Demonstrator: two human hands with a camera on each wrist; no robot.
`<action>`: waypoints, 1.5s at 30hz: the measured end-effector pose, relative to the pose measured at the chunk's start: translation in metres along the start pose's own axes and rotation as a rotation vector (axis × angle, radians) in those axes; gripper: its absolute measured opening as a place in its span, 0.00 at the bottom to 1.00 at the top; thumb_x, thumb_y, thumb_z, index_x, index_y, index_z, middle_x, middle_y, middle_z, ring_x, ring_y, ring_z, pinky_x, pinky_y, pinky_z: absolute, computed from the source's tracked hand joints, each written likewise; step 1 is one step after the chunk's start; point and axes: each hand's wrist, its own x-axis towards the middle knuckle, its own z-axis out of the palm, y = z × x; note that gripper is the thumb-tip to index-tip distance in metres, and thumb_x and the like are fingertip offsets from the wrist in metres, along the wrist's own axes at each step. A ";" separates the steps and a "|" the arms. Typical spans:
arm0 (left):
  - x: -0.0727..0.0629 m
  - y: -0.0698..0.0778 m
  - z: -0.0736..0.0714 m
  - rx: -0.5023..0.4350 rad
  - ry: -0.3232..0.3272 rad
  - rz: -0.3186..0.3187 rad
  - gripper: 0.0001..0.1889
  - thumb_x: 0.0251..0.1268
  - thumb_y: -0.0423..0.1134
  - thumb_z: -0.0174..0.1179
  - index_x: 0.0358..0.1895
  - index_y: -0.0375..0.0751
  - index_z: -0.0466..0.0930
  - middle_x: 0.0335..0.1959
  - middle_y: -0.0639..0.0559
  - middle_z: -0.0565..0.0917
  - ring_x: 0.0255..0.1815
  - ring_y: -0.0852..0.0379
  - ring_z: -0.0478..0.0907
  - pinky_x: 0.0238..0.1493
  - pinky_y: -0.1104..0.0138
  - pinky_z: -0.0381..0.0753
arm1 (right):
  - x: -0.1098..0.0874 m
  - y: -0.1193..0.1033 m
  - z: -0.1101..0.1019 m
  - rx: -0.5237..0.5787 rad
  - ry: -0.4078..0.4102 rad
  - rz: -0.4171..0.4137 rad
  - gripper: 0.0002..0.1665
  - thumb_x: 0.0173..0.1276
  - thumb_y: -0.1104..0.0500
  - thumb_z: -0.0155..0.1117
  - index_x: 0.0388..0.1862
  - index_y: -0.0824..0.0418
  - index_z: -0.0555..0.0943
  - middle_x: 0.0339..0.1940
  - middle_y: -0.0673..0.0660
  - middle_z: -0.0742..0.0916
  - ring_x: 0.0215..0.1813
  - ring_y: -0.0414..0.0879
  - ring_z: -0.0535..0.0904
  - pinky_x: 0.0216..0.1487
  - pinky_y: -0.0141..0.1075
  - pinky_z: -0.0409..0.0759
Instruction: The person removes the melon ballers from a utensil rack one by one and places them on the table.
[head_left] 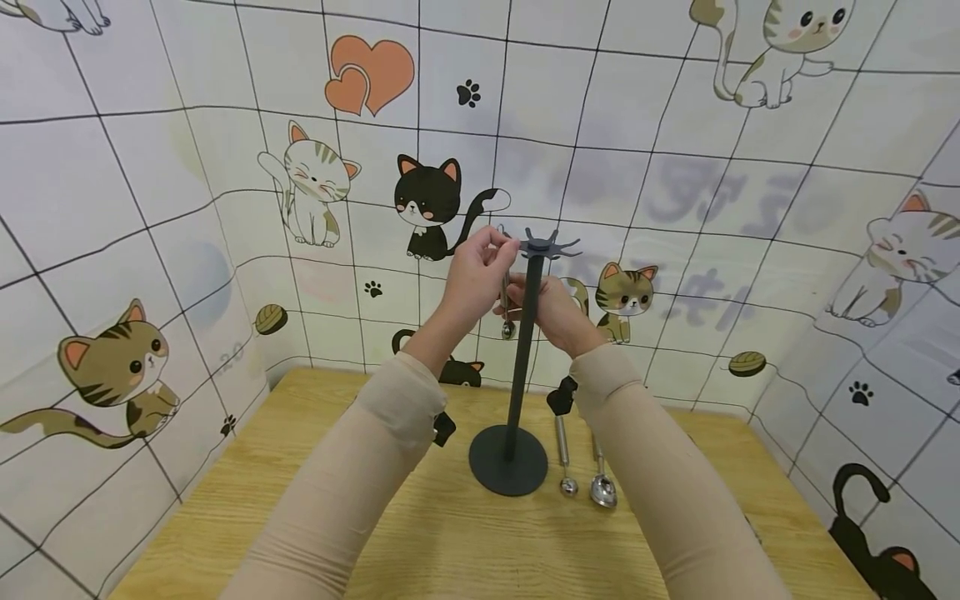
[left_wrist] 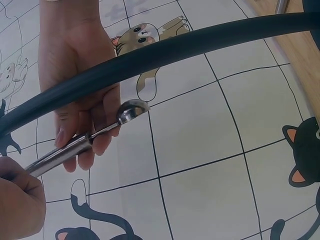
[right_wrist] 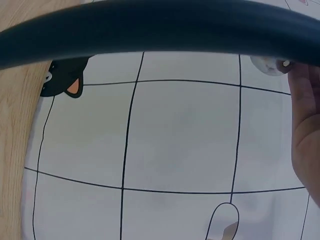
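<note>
A metal melon baller [head_left: 507, 330] hangs bowl-down just left of the top of a dark utensil stand [head_left: 522, 367]. My left hand [head_left: 480, 268] pinches the upper end of its handle beside the stand's hooks [head_left: 551, 247]. Behind the pole, my right hand [head_left: 558, 307] reaches across to the lower handle. In the left wrist view, the thumb of the right hand [left_wrist: 75, 55] lies on the handle [left_wrist: 60, 156] with fingers behind it, near the round bowl [left_wrist: 132, 110]. The right wrist view shows only part of a hand [right_wrist: 307, 120]; the pole crosses in front.
On the wooden table [head_left: 420, 517], another small baller [head_left: 568, 486] and a larger scoop [head_left: 602, 492] lie right of the stand's round base [head_left: 495, 467]. The right sleeve partly covers the scoop. A cat-print wall covering [head_left: 360, 250] rises close behind.
</note>
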 end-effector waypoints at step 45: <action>0.000 -0.003 -0.003 0.013 0.014 0.030 0.09 0.78 0.43 0.57 0.39 0.42 0.76 0.17 0.54 0.61 0.18 0.57 0.58 0.18 0.65 0.56 | -0.080 0.048 -0.073 -0.141 0.163 0.148 0.24 0.82 0.57 0.54 0.69 0.68 0.70 0.63 0.69 0.78 0.48 0.48 0.87 0.59 0.50 0.80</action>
